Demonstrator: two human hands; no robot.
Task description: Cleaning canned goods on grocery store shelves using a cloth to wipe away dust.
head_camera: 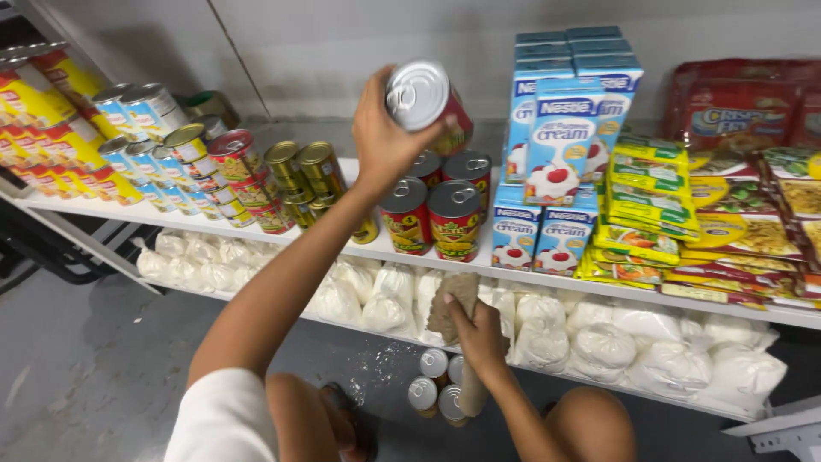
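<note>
My left hand (pixel 385 137) is raised over the upper shelf and grips a red-labelled tin can (pixel 425 98) with a silver pull-tab lid, tilted toward me. Just below it stand several matching red cans (pixel 436 218) on the white shelf (pixel 376 250). My right hand (pixel 475 334) is lower, in front of the bottom shelf, closed on a crumpled brown cloth (pixel 451 304). Three more silver-topped cans (pixel 434 383) stand on the floor beneath that hand.
Blue and white cream cartons (pixel 556 162) are stacked right of the cans, then yellow and green packets (pixel 650 214). Gold and mixed tins (pixel 214 162) fill the shelf's left. White tied bags (pixel 616 342) line the lower shelf. White powder is spilled on the grey floor (pixel 85 368).
</note>
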